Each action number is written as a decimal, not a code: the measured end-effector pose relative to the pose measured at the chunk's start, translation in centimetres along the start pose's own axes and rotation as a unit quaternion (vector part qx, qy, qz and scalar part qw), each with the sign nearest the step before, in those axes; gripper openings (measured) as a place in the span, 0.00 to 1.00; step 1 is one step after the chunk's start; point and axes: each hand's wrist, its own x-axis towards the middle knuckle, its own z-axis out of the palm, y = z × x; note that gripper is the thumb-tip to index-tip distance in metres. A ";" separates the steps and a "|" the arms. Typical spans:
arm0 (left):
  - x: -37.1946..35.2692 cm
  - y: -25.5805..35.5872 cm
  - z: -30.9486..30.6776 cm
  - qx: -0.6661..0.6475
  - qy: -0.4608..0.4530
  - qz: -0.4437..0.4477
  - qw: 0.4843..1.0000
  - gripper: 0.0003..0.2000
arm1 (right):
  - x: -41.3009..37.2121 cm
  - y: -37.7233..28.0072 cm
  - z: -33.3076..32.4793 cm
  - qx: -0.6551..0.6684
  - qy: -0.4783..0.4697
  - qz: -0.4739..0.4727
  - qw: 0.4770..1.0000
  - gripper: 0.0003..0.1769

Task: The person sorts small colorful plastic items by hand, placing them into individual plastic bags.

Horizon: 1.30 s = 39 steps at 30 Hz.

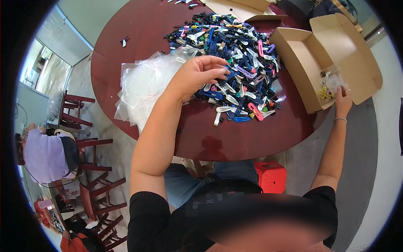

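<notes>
The glossy lacquered table (pixel 201 138) bears shiny smooth hair clips (pixel 239 63), thin clear plastic bags (pixel 142 88) and a matt cardboard box (pixel 300 69)

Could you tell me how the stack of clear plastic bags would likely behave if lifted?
The clear bags look thin and wrinkled, so probably floppy and very light. Glossy and loosely fanned on the polished table, they would likely slide apart rather than lift together.

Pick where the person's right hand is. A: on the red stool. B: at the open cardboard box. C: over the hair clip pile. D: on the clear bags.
B: the right hand is at the open cardboard box beside a small bag of clips; the left hand is over the hair clip pile.
</notes>
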 end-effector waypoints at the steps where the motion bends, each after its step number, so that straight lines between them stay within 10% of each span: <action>1: 0.0 -0.1 0.0 -0.005 0.003 -0.003 1.000 0.15 | -0.1 -0.4 0.0 -0.001 -0.001 0.002 1.000 0.20; 10: 0.2 -0.3 -0.2 -0.022 0.024 0.026 0.999 0.14 | 0.0 -6.0 -1.5 -0.040 0.068 -0.045 0.996 0.21; 16: -0.1 0.4 -1.9 -0.117 0.206 0.178 0.955 0.08 | -5.7 -20.6 -1.3 0.197 -0.013 -0.217 0.956 0.13; 21: -1.1 1.5 -4.5 -0.192 0.345 0.282 0.874 0.05 | -13.1 -32.1 1.9 0.301 -0.235 -0.440 0.813 0.09; 25: -0.6 0.9 -5.2 -0.219 0.374 0.264 0.861 0.05 | -16.1 -38.5 4.9 0.238 -0.234 -0.549 0.766 0.14; 35: -0.3 0.6 -5.4 -0.198 0.356 0.255 0.877 0.06 | -15.1 -41.4 10.1 0.109 -0.153 -0.569 0.800 0.10; 39: 0.1 0.5 -5.0 -0.122 0.387 0.298 0.864 0.10 | -12.5 -40.2 8.0 0.308 -0.281 -0.300 0.858 0.07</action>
